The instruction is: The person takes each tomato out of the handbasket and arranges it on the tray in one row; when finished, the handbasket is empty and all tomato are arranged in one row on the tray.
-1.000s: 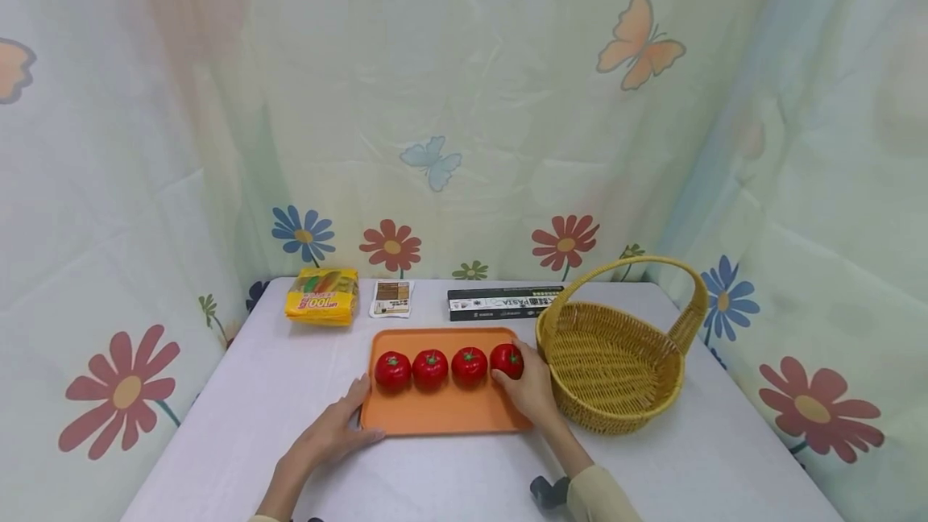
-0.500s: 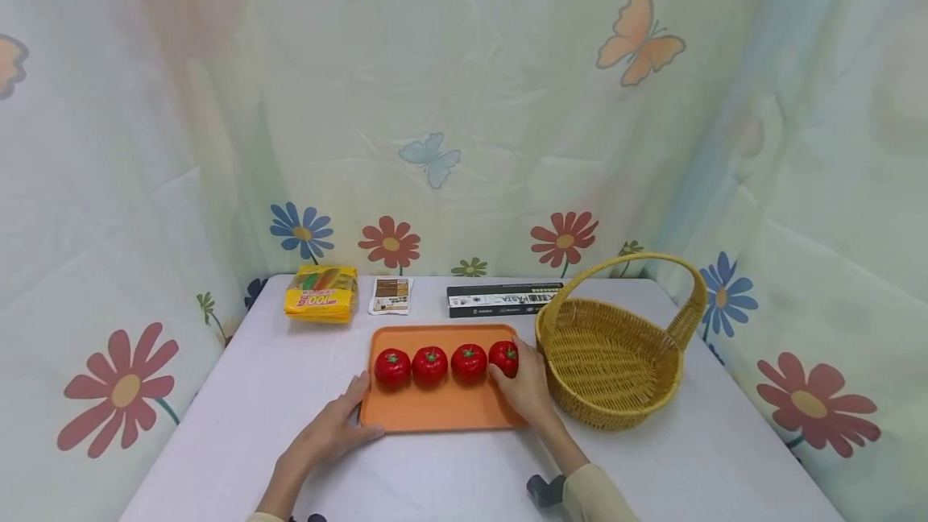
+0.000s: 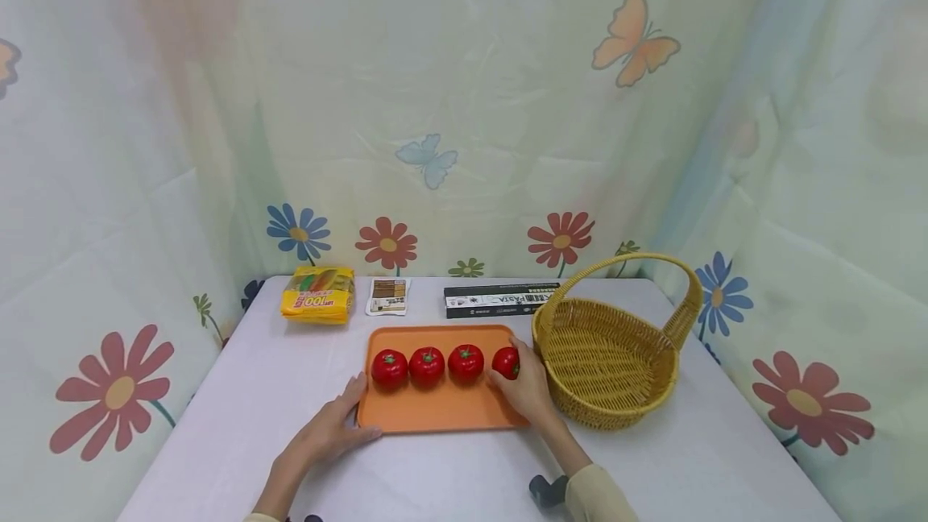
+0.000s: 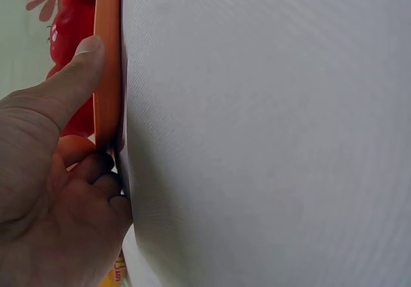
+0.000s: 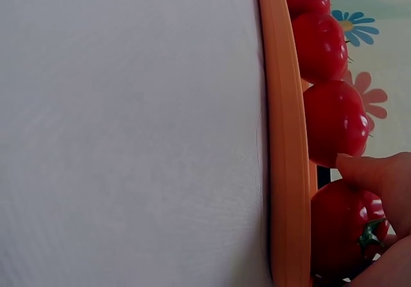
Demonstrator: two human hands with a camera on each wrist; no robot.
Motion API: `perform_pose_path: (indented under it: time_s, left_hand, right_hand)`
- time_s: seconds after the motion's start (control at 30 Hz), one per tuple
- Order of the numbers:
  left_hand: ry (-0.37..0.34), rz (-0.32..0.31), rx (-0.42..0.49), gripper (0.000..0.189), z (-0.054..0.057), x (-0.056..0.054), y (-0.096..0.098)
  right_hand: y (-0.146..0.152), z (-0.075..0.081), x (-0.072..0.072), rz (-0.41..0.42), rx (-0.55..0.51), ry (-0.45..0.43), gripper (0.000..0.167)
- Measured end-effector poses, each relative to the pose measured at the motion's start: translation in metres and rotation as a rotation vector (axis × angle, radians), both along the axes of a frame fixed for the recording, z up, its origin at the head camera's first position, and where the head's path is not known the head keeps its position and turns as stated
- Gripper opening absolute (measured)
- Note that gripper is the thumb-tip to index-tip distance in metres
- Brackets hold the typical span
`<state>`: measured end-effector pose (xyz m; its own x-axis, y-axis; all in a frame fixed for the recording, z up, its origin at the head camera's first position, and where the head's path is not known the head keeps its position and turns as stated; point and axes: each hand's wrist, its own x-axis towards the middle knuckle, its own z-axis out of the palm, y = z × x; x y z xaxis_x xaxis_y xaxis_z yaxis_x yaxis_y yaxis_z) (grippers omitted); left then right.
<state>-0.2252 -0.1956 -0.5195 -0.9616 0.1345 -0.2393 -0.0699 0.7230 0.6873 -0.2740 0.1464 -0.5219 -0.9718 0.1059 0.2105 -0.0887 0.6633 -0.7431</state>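
An orange tray [image 3: 448,413] lies on the table with a row of several red tomatoes [image 3: 427,366] in it. My left hand [image 3: 332,428] grips the tray's near left corner. In the left wrist view the thumb [image 4: 80,75] lies along the tray's front rim and the other fingers curl at its left side. At the right end of the row my right hand [image 3: 529,383] holds the last tomato [image 3: 505,362], partly hidden by the fingers. Its green stem [image 5: 371,233] points sideways toward the palm in the right wrist view, while the thumb reaches across its top.
A yellow wicker basket [image 3: 609,417] with a tall handle stands just right of the tray. Behind the tray are a yellow packet [image 3: 317,296], a small brown-and-white sachet [image 3: 388,296] and a long black-and-white pasta box [image 3: 500,300]. A floral curtain [image 3: 464,103] surrounds the table.
The tomato in my right hand has turned, its stem swinging from the top toward the right. My left hand stays at the tray corner, and the tray has not visibly moved.
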Motion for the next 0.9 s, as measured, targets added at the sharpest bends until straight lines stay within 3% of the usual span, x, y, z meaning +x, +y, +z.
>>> perform_pose_path:
  time_s: [0.2,0.53,0.67,0.9]
  left_hand:
    - [0.002,0.001,0.008,0.110,-0.004,0.000,-0.001]
    - [0.015,-0.003,0.010,0.110,-0.006,-0.001,0.001]
    - [0.018,-0.004,0.007,0.110,-0.006,-0.001,0.000]
    - [0.010,0.003,-0.003,0.109,-0.002,0.000,0.000]
  right_hand:
    - [0.000,-0.001,-0.003,-0.002,-0.010,0.006,0.073]
    - [0.004,0.001,-0.008,0.021,0.062,0.043,0.076]
    - [0.004,0.004,-0.007,0.028,0.091,0.013,0.071]
    - [-0.002,0.013,-0.008,0.031,0.131,-0.024,0.078]
